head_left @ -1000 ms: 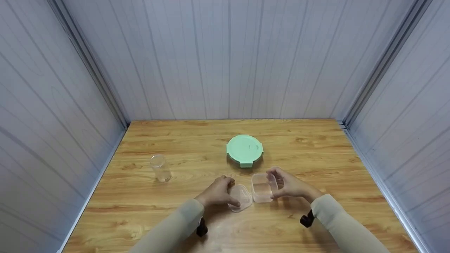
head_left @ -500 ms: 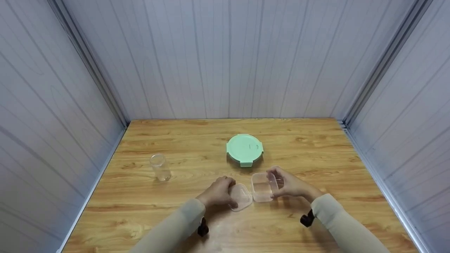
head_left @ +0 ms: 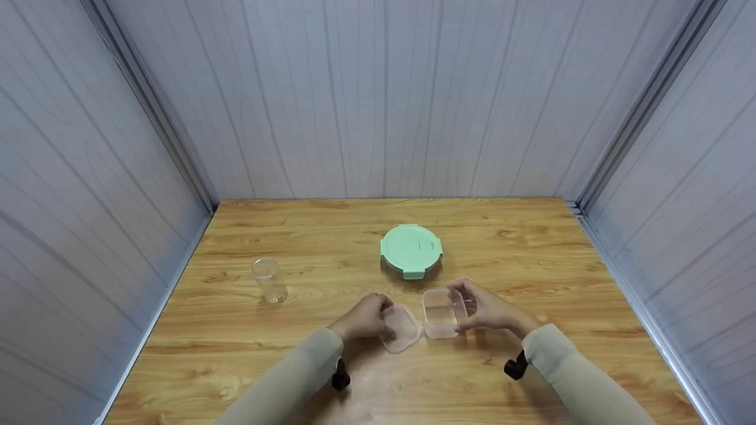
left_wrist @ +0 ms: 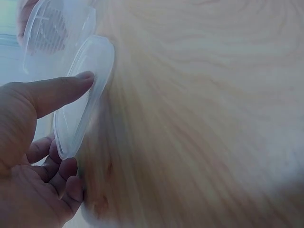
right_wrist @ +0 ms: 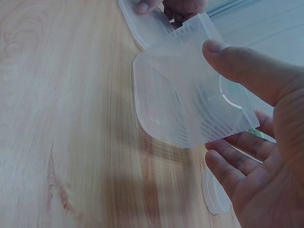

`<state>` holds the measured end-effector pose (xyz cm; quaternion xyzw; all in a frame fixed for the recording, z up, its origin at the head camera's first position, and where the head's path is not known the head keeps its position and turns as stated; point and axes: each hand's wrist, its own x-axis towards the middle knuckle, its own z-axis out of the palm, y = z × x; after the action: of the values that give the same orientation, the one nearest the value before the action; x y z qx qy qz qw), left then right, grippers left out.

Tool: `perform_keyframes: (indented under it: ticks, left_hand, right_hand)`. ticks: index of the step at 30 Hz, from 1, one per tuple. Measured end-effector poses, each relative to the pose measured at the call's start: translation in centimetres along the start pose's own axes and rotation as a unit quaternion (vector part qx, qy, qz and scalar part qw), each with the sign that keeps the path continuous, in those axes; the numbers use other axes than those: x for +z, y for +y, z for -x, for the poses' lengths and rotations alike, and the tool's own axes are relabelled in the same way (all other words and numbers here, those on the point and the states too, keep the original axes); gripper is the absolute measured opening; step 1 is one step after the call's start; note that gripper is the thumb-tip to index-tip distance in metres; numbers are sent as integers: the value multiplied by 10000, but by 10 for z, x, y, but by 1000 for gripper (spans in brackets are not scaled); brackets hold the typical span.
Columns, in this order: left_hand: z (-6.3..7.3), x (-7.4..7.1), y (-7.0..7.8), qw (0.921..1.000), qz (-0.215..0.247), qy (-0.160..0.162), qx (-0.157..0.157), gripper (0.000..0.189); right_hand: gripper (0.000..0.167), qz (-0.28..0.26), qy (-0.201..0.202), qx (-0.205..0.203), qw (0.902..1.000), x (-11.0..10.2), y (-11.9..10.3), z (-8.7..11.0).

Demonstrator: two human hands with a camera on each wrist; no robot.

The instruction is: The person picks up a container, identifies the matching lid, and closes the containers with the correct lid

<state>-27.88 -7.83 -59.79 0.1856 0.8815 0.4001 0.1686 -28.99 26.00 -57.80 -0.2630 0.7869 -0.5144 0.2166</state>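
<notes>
My left hand [head_left: 366, 319] pinches a translucent square lid [head_left: 403, 327], with the thumb on its top face and the fingers curled under the edge. In the left wrist view this lid [left_wrist: 88, 95] stands tilted close over the table. My right hand [head_left: 487, 308] grips a translucent square food container [head_left: 440, 321] at its right side, thumb and fingers spread across the wall. The container [right_wrist: 166, 90] shows ribbed walls in the right wrist view. Lid and container lie side by side, their edges nearly meeting.
Beyond the hands stands a round food container with a mint-green clip lid [head_left: 411, 251]. A clear cup [head_left: 270, 282] stands at the left. Behind the right fingers, a small translucent round-edged piece [right_wrist: 214, 192] shows on the wooden table [head_left: 248, 366]. Pale panel walls [head_left: 354, 106] enclose the table.
The left thumb has come in over the lid, and the lid has shifted slightly away from me and tipped. The right hand and the container keep their place.
</notes>
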Motion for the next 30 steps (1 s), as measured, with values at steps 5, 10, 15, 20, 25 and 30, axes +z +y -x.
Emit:
perform_keyframes:
  ticks: [5,10,15,20,25,30]
  left_hand:
    - [-4,-4,-1,9997,197,53,168,38]
    - [-6,-8,-2,9984,356,228,379,24]
    - [-6,-12,-3,9963,704,363,338,21]
    - [-5,-15,-1,9944,911,434,314,17]
    - [-7,-15,0,9936,974,431,363,13]
    - [-7,-16,2,9921,1139,425,317,9]
  right_hand:
    - [84,-2,1,41,10000,0,0,-1]
    - [86,6,45,75,10000,1,-1,-1]
    - [85,-26,34,102,9999,1,-2,0]
    - [82,133,96,87,9998,3,-1,1]
    - [85,296,177,67,9994,4,0,1]
    - [87,284,201,99,9993,2,-1,1]
